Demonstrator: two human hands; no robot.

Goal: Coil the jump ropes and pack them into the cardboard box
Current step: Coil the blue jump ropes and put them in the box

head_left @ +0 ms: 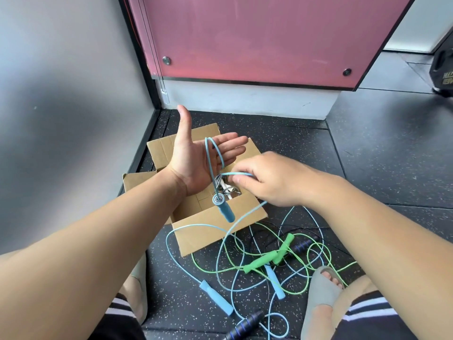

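Now the rope point(208, 155) coils round the flat, open left hand point(192, 165).
The right hand point(277, 179) pinches it; even, snug loops seem best.

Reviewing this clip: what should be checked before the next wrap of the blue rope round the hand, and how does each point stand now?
1. Left hand flat, palm up, to wind on: ok.
2. Blue rope looped over its fingers: ok.
3. Right hand pinches the rope's free run: ok.
4. Blue handle hangs free below the palm: ok.
5. Free run clear of the green rope: cannot tell; blue and green strands cross on the floor.
6. Cardboard box open, with room beside the grey coil: ok.
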